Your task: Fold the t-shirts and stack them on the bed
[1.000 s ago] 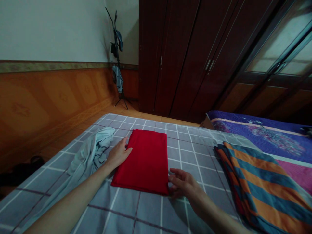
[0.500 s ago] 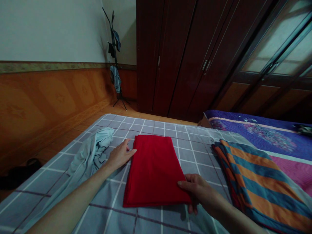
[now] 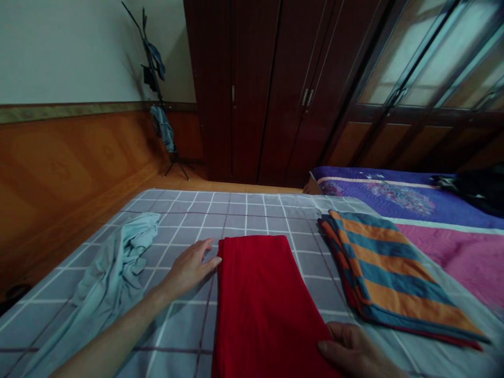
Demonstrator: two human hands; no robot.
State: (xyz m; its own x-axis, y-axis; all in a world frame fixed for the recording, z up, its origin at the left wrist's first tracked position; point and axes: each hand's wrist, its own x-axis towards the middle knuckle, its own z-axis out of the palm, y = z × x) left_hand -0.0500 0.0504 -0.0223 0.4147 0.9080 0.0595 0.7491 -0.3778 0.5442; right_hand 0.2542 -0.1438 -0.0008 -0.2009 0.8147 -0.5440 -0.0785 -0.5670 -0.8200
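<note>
A folded red cloth [image 3: 260, 299] lies on the grey checked bed cover [image 3: 189, 220] and runs down past the bottom edge of the view. Beside its upper left edge is my left hand [image 3: 193, 265], fingers apart, the thumb tip at the cloth's edge. My right hand [image 3: 348, 346] pinches the cloth's right edge near the bottom, thumb on top, the other fingers mostly hidden. To the right lies a folded stack of orange and blue striped cloth [image 3: 394, 268].
A crumpled light blue garment [image 3: 114, 273] lies on the left. A purple and pink bedspread [image 3: 425, 210] with a dark item [image 3: 480, 186] is at the right. Behind stand dark wardrobes [image 3: 252, 94] and a coat stand [image 3: 159, 94].
The red cloth and my right hand have come lower and nearer in view, with more cloth length showing. The camera view has swung to the right.
</note>
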